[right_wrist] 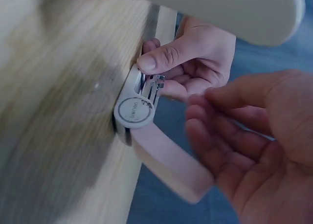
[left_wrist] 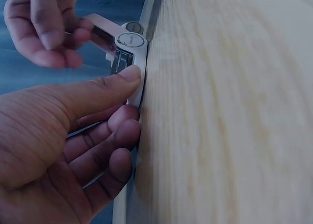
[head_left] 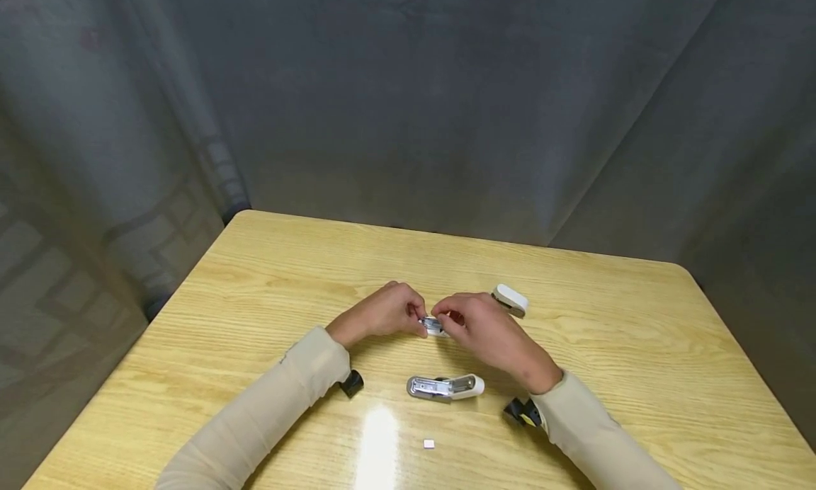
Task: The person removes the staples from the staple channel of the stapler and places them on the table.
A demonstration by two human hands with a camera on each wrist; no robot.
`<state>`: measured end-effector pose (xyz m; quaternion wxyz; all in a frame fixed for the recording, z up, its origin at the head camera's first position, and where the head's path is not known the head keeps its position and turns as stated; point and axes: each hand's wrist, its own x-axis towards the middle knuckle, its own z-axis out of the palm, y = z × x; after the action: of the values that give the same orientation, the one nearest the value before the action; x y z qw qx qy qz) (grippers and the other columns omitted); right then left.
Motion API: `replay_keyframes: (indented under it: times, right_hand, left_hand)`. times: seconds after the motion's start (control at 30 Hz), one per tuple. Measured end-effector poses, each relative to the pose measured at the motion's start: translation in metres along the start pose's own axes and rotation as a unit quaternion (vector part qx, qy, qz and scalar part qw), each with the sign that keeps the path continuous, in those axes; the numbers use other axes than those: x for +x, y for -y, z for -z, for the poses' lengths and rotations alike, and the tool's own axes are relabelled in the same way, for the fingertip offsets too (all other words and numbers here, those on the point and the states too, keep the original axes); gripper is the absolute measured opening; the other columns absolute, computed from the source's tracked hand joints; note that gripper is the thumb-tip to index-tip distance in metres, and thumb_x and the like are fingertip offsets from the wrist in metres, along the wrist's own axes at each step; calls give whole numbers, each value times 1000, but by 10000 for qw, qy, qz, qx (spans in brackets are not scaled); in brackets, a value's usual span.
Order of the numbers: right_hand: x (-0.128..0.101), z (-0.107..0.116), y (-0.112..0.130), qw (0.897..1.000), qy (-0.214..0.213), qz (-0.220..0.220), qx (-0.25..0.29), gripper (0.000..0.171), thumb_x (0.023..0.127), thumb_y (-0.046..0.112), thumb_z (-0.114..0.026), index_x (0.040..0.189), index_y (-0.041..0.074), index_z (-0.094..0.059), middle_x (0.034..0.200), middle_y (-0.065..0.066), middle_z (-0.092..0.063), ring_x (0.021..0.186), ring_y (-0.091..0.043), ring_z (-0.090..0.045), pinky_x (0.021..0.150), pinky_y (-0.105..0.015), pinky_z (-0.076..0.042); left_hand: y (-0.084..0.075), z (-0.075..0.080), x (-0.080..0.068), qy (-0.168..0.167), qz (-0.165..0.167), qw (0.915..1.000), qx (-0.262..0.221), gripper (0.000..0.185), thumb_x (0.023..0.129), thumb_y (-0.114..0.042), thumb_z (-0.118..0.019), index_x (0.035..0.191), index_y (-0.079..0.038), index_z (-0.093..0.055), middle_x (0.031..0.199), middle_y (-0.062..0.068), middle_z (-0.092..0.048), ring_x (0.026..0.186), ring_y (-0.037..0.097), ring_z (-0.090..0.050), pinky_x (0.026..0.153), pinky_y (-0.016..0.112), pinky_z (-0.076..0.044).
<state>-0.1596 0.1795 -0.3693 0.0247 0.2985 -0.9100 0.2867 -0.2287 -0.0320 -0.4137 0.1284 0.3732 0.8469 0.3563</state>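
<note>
My left hand point(head_left: 394, 310) pinches the base of a white stapler point(head_left: 435, 327) between thumb and fingers. In the left wrist view this stapler point(left_wrist: 131, 40) is hinged apart, its metal staple rail bare and its upper arm tilted away from the base. My right hand point(head_left: 487, 327) is at its other end. The right wrist view shows that hand point(right_wrist: 254, 141) with loosely curled fingers, thumb near the index fingertip, beside the raised arm; whether anything small lies between those fingertips is hidden. Nearer me lies a second white stapler point(head_left: 444, 388), spread open with metal showing.
A third white stapler point(head_left: 510, 299) sits beyond my right hand, partly behind it. A small white block point(head_left: 429, 445) lies towards the front of the wooden table point(head_left: 306, 263). Grey curtains point(head_left: 408, 122) hang behind and at the sides.
</note>
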Motion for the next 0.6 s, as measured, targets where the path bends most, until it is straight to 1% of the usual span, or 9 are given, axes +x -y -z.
replay_keyframes:
  times: [0.13, 0.23, 0.4, 0.5, 0.6]
  right_hand:
    - [5, -3, -1, 9992, 321, 19, -232, 13, 98, 1, -67, 107, 2, -77, 93, -2, -72, 67, -7, -52, 62, -25, -47]
    - [5, -4, -1, 9989, 399, -38, -257, 13, 97, -1, -68, 106, 3, -77, 92, -2, -72, 65, -6, -50, 61, -25, -46]
    - [5, -5, -2, 9986, 440, -161, -259, 12, 97, 0, -68, 104, 3, -77, 87, 1, -70, 65, -6, -51, 62, -26, -47]
    - [7, -5, -3, 9975, 578, -221, -348, 12, 96, 1, -68, 104, 4, -77, 87, 3, -69, 66, -7, -52, 63, -26, -47]
    - [9, -6, -3, 9964, 708, -184, -437, 11, 96, 2, -68, 103, 6, -76, 83, 5, -66, 65, -7, -51, 61, -26, -45]
  left_hand:
    - [0, -1, 1, 22, 19, 10000, -48, 18, 82, -16, -90, 76, -16, -73, 70, -12, -66, 59, 5, -54, 59, 23, -45]
    - [0, -1, 1, 36, 10, 9999, -109, 18, 83, -15, -89, 76, -14, -73, 70, -11, -67, 59, 5, -54, 59, 23, -44]
    - [-1, -1, 1, 18, 18, 10000, -65, 18, 83, -14, -89, 76, -14, -73, 70, -10, -66, 59, 5, -53, 58, 23, -44]
    - [-1, 0, 1, 26, 22, 10000, -25, 18, 83, -15, -89, 76, -15, -73, 69, -11, -66, 59, 5, -52, 58, 23, -44]
    - [0, 0, 1, 33, 30, 10000, 43, 19, 83, -17, -89, 75, -17, -72, 68, -11, -65, 58, 4, -51, 58, 23, -43]
